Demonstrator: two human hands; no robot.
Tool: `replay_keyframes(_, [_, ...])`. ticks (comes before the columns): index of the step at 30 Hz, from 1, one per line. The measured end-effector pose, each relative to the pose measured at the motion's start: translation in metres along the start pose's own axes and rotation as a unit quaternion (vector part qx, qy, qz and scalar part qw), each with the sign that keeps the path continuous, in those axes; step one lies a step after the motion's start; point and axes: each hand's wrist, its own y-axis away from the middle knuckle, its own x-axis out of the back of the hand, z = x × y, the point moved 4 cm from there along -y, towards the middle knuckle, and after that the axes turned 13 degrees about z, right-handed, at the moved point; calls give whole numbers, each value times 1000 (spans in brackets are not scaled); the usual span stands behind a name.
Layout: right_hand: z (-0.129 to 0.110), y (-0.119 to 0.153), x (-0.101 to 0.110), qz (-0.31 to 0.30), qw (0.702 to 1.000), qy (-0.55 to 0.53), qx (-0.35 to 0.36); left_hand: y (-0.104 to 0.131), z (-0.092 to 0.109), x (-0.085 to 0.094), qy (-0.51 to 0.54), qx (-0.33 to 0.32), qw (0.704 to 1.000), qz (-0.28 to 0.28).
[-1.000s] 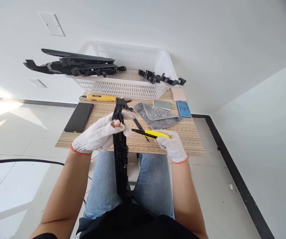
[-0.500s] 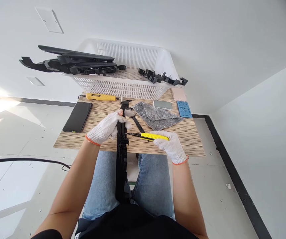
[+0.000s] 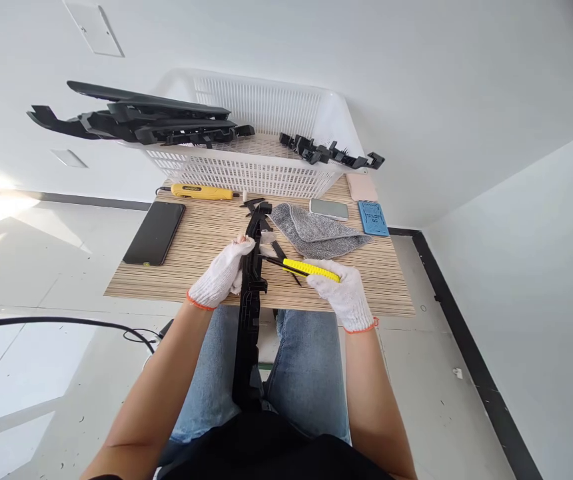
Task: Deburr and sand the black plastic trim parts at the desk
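From my end, the long black plastic part (image 3: 247, 320) reaches from above the table (image 3: 201, 267) down between the legs in jeans (image 3: 311, 373). The left hand (image 3: 224, 270) has it pinched near the upper end, thumb on one side and fingers wrapped behind. The right hand (image 3: 344, 297) is closed around the yellow knife (image 3: 311, 269), whose tip is at the part's edge; I can't tell whether it touches. I'd judge the part light and fairly stiff, perhaps flexing a little along its length, with thin ribs and clips that could snap. I'd grip the solid body, clear of the blade; knit gloves may slide on smooth plastic.
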Motion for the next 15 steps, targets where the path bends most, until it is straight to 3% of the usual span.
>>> replay_keyframes(5, [0, 0, -4, -62, 998, 20, -14, 6, -3, 5, 20, -40, 999, -26])
replay_keyframes(9, [0, -1, -3, -40, 999, 12, -20, 10, 0, 5, 50, -60, 994, -74])
replay_keyframes(15, [0, -1, -4, -45, 999, 10, -13, 11, 2, 8, 18, -71, 993, -93])
